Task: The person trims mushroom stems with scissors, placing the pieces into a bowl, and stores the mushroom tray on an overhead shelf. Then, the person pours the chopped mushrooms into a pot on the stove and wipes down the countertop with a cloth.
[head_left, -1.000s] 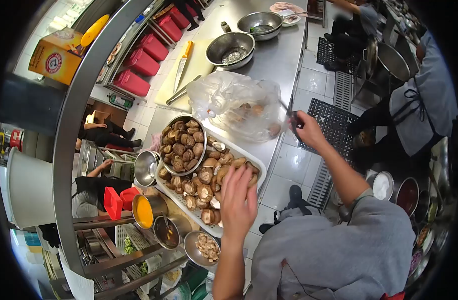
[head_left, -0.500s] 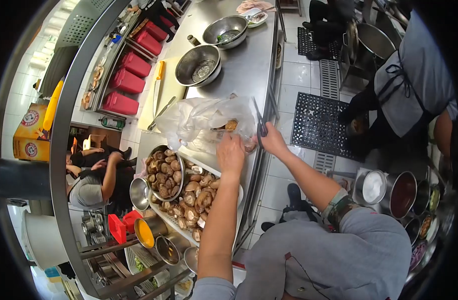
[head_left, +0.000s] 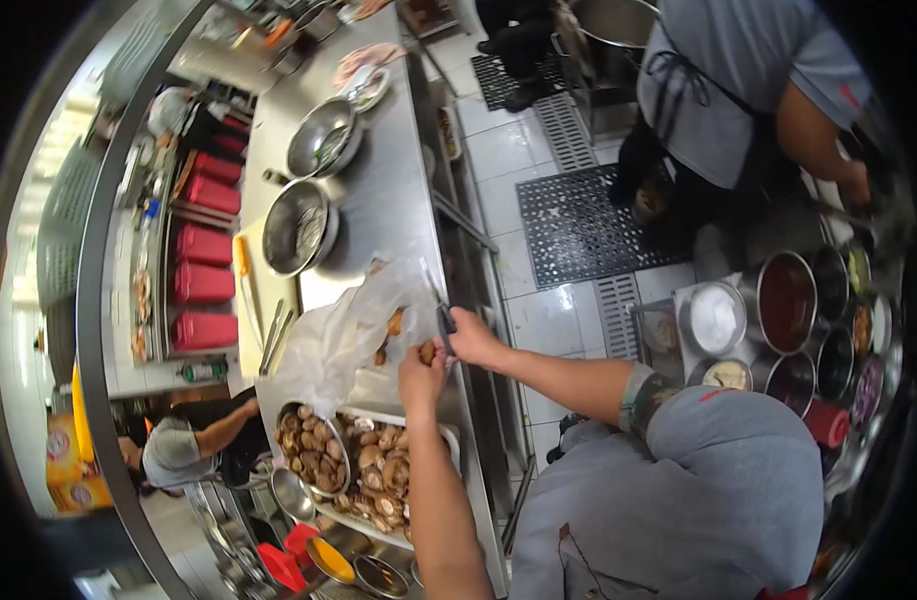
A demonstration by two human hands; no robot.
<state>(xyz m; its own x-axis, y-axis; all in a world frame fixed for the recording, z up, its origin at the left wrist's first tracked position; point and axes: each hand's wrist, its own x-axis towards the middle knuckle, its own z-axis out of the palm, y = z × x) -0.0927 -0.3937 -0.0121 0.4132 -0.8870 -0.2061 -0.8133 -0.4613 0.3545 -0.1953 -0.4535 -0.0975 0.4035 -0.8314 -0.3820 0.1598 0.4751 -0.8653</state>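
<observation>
My left hand [head_left: 421, 380] is closed, its fingertips pinching a small brown mushroom [head_left: 428, 353] at the near edge of a clear plastic bag [head_left: 324, 345]. Close beside it, my right hand [head_left: 475, 339] grips dark-handled scissors [head_left: 445, 318] whose blades point away from me. A few brown mushrooms [head_left: 394, 322] show inside the bag. Nearer to me, a white tray [head_left: 453, 462] holds many mushrooms [head_left: 387, 470], some cap up, some stem up. More mushrooms [head_left: 309, 445] fill a metal bowl standing at the tray's left side.
Farther along the steel table [head_left: 389, 170] stand two metal bowls [head_left: 284, 225]. A yellow-handled knife [head_left: 243, 260] and tongs [head_left: 275, 335] lie on a cutting board at left. A co-worker [head_left: 719, 100] stands at the right, by pots of ingredients [head_left: 787, 300].
The view has swung, so the table sits farther left. My hands have come together, and the brown mushroom now shows in my left fingertips. The scissors stay in my right hand.
</observation>
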